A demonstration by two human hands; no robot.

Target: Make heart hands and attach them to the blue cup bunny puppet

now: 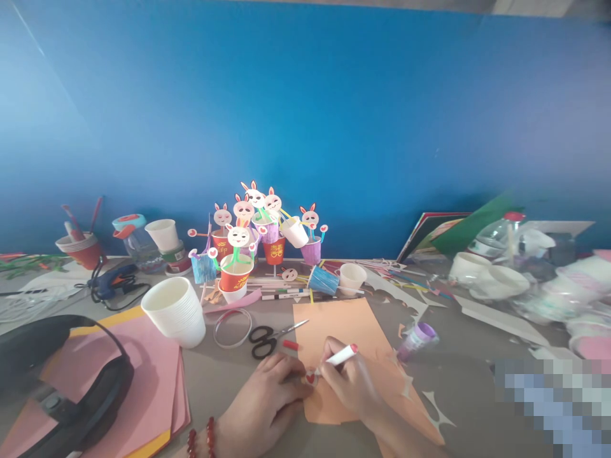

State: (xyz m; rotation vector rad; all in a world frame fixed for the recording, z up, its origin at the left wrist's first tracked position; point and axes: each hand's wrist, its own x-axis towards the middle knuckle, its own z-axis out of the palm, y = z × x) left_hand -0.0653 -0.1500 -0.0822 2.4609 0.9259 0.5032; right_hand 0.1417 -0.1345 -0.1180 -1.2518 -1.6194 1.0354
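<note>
Pinching a marker (342,354) in the right hand (351,381), bearing on the right edge of a small white disc (310,378). Steadying that disc from its other side with the left hand (265,404), thumb and forefinger drawn close together there; given the overlap, cannot tell a pinch from plain pressing. Between both hands, on the disc, a red heart, to judge by its solid colour almost or wholly done, with little left to fill. Beneath the right hand, orange paper (344,312). Just past the left fingertips, a red cap (290,345) and laid-down scissors (264,341). Right of the right hand, a purple tube (416,340) and cut scraps (436,410), suggesting earlier trimming. Well ahead of the left hand, several upright cups (237,273) topped with rabbits (238,236), some bearing heart discs, apparently finished. Ahead between the hands, on the table (210,381), a loose rabbit head (289,274) and a tipped blue cup (324,280), seemingly still unassembled. Beyond the left hand, leftward, stacked white cups (174,312), apparently unused.
</note>
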